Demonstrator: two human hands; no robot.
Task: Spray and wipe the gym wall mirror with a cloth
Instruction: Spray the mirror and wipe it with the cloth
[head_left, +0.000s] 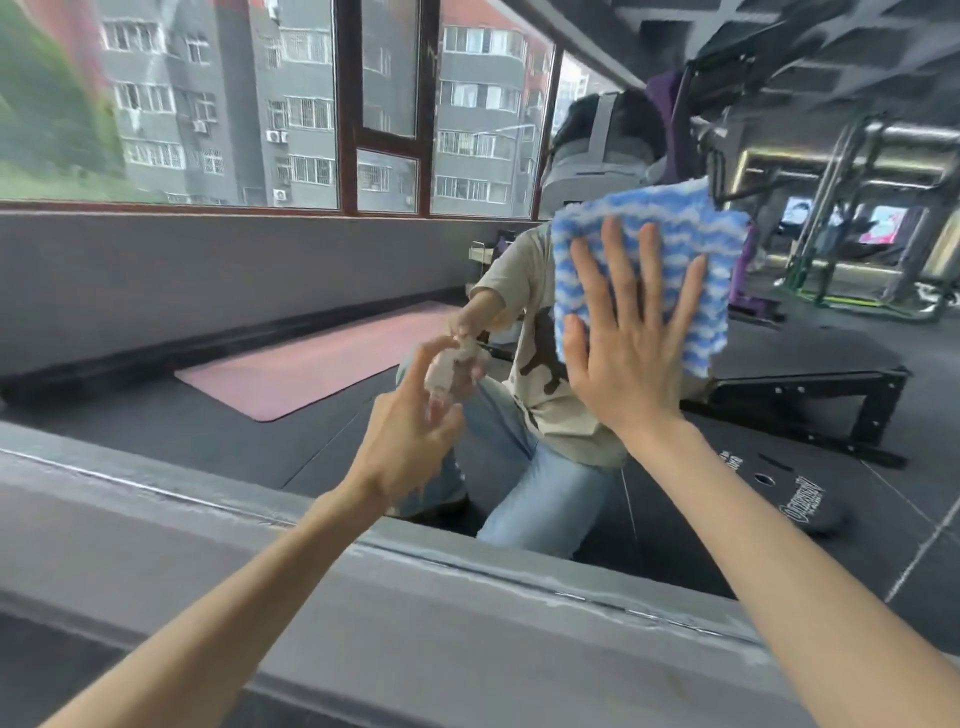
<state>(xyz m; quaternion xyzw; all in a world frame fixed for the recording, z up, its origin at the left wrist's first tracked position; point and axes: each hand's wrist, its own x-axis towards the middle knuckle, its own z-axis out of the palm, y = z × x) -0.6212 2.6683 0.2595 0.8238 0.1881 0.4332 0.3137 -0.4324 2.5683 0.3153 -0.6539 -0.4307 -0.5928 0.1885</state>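
The wall mirror (218, 291) fills the view above a grey ledge. A blue-and-white striped cloth (670, 228) lies flat against the glass right of centre. My right hand (631, 343) presses on the cloth's lower part with fingers spread and straight. Left of it, my left hand (410, 441) grips a small clear spray bottle (449, 371) with its nozzle close to the glass; the bottle is blurred. The mirror shows the reflection of a kneeling person, whose reflected hand meets the bottle.
A grey ledge (467, 623) runs along the mirror's lower edge across the foreground. In the reflection are a pink mat (311, 364), a window with apartment blocks, a black ramp (810, 395) and gym machines at the right.
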